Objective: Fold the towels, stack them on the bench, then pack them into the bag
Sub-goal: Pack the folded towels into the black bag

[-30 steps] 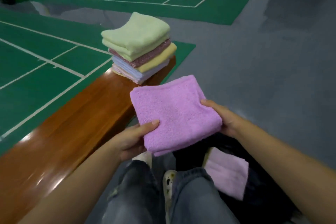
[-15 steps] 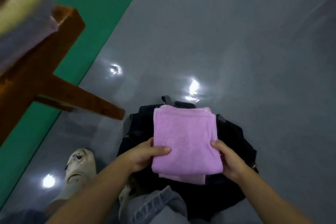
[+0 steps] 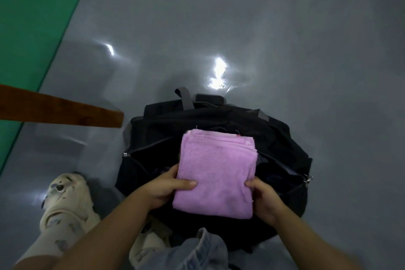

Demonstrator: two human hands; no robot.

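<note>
The open black fabric bag sits on the grey floor below me, its zipped mouth gaping, and I hold the folded purple terry towel right over that opening. The towel looks light, soft and floppy, so I judge it would sag or unfold if taken by one corner; the near edge, held on both sides, is the sensible place. My left hand pinches the near left edge, thumb on top and fingers beneath. My right hand grips the near right corner likewise. The towel reaches away from both hands, its layered folded edges at the far end.
</note>
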